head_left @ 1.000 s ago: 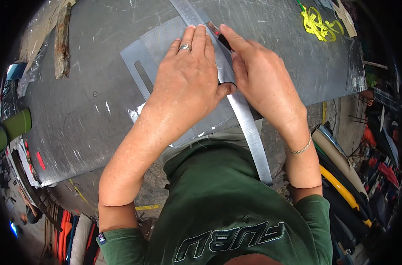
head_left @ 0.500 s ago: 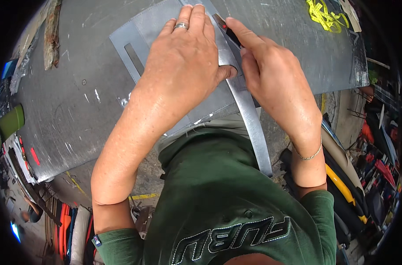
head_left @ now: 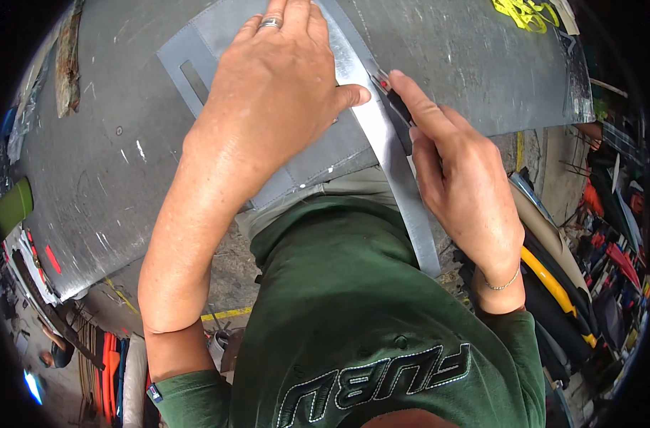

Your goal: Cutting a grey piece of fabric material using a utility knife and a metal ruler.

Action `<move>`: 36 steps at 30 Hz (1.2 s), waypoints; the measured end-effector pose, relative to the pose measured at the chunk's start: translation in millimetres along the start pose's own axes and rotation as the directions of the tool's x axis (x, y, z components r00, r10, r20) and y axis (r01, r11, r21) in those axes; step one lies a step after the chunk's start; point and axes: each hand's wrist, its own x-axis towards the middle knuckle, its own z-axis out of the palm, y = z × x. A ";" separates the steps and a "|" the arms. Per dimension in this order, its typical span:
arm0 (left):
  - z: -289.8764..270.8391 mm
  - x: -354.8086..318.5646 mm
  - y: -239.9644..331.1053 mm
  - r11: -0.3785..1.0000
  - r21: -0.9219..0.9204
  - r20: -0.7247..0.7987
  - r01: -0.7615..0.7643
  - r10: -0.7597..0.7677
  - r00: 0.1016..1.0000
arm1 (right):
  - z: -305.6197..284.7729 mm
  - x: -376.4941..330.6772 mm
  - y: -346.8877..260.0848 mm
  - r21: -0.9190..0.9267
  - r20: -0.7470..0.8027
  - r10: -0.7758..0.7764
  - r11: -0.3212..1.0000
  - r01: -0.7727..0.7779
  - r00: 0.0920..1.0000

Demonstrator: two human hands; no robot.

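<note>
My left hand [head_left: 268,100] lies flat with its fingers stretched out, pressing a long metal straightedge [head_left: 407,196] onto a grey sheet [head_left: 321,150] with a rectangular slot and stitched-looking lines. Its thumb rests across the metal. The fingertips run out of the picture at the top. In my right hand [head_left: 468,178] is a utility knife [head_left: 398,107] with a dark handle and a red spot, gripped with the index finger stretched along it. The knife tip meets the sheet close to the straightedge's right edge. The straightedge's near end sticks out past the table edge, in front of my shirt.
The scratched grey tabletop [head_left: 89,192] holds a worn wooden strip [head_left: 68,68] at far left and a yellow tape measure [head_left: 525,14] at far right. A green roll [head_left: 12,207] stands at the left edge. Rolls of material [head_left: 553,285] lie lower right, more lower left.
My right hand has drawn the knife toward me along the straightedge. The left hand still presses down. The whole view has shifted a little.
</note>
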 end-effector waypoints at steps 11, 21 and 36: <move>-4.9 5.4 4.0 0.995 -0.062 0.117 0.076 -0.068 0.991 | -4.5 -30.8 7.5 0.057 0.038 0.059 0.997 -0.061 0.998; -24.1 18.2 7.6 0.961 -0.121 0.368 0.251 -0.191 0.910 | -30.5 -39.1 27.4 0.254 -0.048 0.217 0.947 -0.198 0.975; -24.3 23.5 10.2 0.939 -0.017 0.445 0.344 -0.301 0.844 | -32.9 90.2 55.8 0.528 -0.210 -0.268 0.779 0.339 0.940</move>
